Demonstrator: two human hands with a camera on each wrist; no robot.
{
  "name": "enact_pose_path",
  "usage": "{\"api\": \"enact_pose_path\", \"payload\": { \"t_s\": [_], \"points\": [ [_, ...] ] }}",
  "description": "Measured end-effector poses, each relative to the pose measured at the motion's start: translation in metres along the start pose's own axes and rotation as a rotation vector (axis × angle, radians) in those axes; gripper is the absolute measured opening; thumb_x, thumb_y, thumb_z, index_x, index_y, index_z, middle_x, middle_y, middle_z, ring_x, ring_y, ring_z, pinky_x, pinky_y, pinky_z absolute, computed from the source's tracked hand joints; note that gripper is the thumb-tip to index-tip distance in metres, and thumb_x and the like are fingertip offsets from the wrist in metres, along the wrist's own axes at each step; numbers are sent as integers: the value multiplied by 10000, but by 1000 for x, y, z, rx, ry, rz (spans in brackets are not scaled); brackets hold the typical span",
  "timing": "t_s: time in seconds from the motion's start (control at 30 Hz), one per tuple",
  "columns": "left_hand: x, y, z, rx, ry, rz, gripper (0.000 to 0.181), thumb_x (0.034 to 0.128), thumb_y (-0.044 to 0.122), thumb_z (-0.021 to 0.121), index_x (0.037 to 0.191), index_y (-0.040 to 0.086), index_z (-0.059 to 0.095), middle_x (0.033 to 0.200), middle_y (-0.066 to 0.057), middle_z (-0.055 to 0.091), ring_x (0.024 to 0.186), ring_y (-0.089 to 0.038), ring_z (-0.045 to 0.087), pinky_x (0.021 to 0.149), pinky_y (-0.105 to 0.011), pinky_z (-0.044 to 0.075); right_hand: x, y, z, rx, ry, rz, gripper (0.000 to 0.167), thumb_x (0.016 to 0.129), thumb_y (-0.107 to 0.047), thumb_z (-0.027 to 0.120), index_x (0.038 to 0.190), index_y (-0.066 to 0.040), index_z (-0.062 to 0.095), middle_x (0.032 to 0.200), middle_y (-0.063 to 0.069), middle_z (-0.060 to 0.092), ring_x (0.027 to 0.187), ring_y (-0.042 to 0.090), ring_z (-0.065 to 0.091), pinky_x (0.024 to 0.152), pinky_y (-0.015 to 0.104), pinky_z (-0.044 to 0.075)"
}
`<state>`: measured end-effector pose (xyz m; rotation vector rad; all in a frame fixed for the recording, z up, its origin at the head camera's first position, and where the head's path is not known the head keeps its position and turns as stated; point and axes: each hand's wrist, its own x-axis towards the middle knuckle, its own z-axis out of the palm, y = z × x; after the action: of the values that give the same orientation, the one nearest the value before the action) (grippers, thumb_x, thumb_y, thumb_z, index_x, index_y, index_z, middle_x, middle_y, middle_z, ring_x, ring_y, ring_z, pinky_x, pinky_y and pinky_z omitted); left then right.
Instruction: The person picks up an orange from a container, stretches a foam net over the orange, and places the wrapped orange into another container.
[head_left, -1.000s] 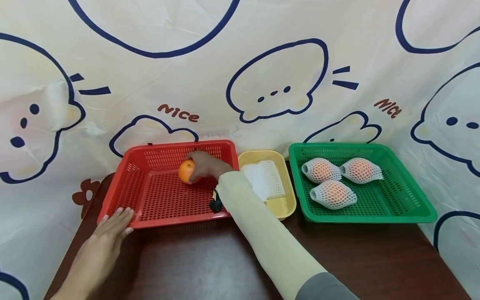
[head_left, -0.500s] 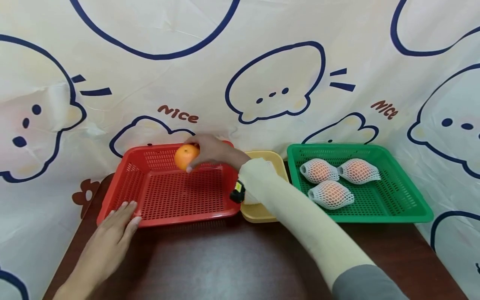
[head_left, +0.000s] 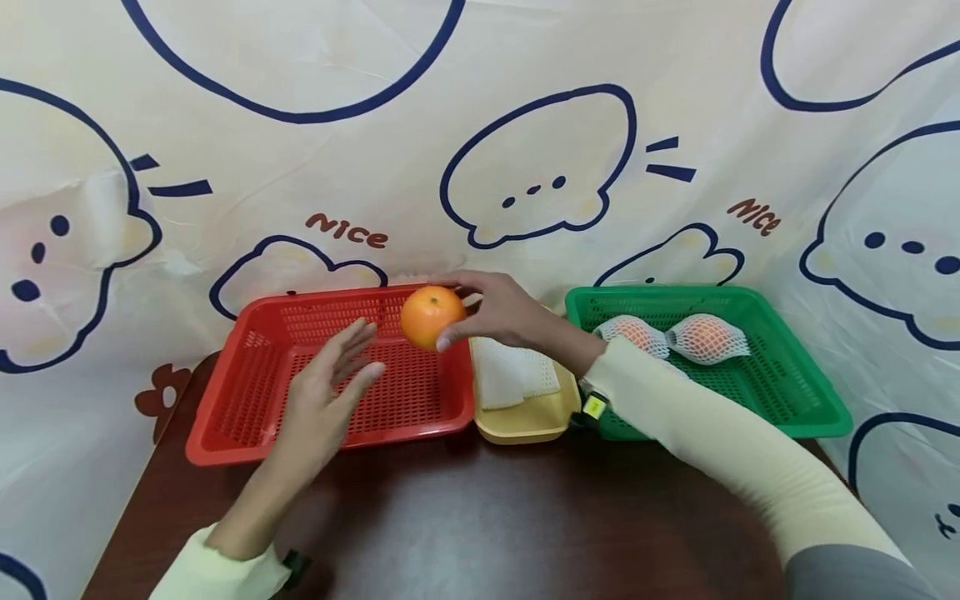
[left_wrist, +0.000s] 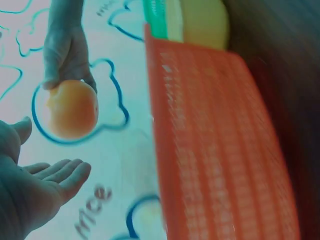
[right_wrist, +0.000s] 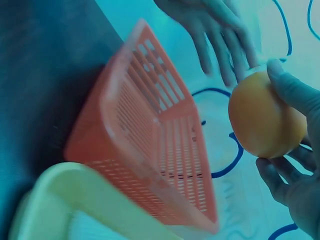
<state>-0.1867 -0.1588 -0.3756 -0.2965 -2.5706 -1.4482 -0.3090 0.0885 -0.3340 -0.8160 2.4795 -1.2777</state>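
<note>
An orange (head_left: 432, 317) is held up above the right end of the red basket (head_left: 420, 435). My right hand (head_left: 504, 312) grips it from the right, thumb in front and fingers behind, as the right wrist view also shows with the orange (right_wrist: 265, 115) between thumb and fingertips. My left hand (head_left: 318, 408) is raised over the front of the red basket, fingers extended and thumb apart, touching nothing. In the left wrist view its palm (left_wrist: 40, 200) faces the orange (left_wrist: 73, 110) across a gap.
A yellow tray (head_left: 525, 432) with white foam net sleeves (head_left: 510, 373) stands between the red basket and a green basket (head_left: 813, 417). Fruits in foam nets (head_left: 707, 338) lie in the green one; my right forearm partly covers them. A patterned cloth (head_left: 375, 167) hangs behind the dark table (head_left: 480, 517).
My right hand has lifted the orange out of the red basket and carried it rightward. My left hand has left the basket's front left rim and moved up and right toward the orange.
</note>
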Motion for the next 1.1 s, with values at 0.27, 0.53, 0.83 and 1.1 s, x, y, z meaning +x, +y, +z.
{"api": "enact_pose_path", "payload": {
  "t_s": [0.27,0.53,0.83,1.1],
  "points": [
    [27,29,42,-297,-148,-60,798,887,283,801,1571,289,391,1563,8,480,1446,-202,476,1097,-383,496,-55,7,-8,78,75,3,882,686,-551,850,1460,-230,575,1399,-45,612,1224,203,573,996,425,563],
    [28,40,63,-339,-203,-63,738,850,228,833,1507,276,499,1507,24,532,1397,-220,519,1103,-423,497,-86,13,-5,77,133,3,836,720,-545,831,1458,-243,581,1406,-39,608,1214,213,570,981,431,567],
    [19,41,73,-379,-298,-54,727,853,221,840,1502,237,513,1499,-5,539,1378,-244,531,1101,-413,508,-114,23,-9,124,85,40,752,773,-427,864,1449,-259,582,1402,-24,596,1265,238,551,1057,487,536],
    [8,39,86,-390,-361,-88,708,855,237,843,1487,208,524,1498,-25,542,1348,-262,561,1072,-372,532,-136,35,-6,143,57,74,770,776,-391,884,1460,-237,566,1422,3,581,1289,251,541,1082,487,524]
  ]
}}
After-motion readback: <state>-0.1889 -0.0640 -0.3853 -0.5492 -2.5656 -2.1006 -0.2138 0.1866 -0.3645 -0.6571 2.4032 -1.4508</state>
